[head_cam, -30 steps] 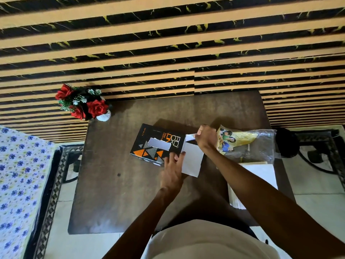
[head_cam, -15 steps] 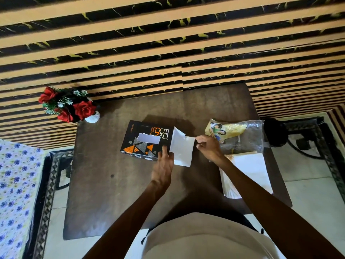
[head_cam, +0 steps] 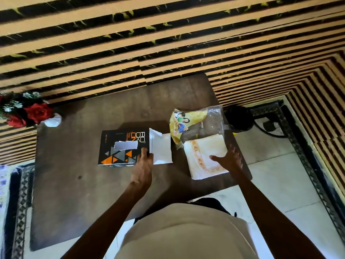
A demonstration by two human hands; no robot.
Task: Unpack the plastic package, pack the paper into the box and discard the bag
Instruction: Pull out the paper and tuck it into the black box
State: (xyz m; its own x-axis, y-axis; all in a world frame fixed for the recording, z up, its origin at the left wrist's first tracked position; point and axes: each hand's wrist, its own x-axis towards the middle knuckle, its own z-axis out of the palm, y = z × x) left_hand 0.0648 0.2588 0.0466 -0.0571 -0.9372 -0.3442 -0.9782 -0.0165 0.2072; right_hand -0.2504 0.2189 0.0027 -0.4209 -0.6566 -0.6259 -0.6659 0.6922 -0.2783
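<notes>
At frame centre, the black box [head_cam: 124, 146] is steadied on the bench [head_cam: 74, 184] by the left hand [head_cam: 142, 168], its grip closed on the open white flap [head_cam: 161, 151]. The right hand [head_cam: 228, 159], fingers spread, is laid flat on the paper stack [head_cam: 203, 156], right of centre, below the plastic bag [head_cam: 197, 124].

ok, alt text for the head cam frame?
Seen from above, a person's left hand holds the open end of a black printed cardboard box on a dark brown table, while the right hand lies spread on a white paper stack beside an emptied clear plastic bag.
</notes>
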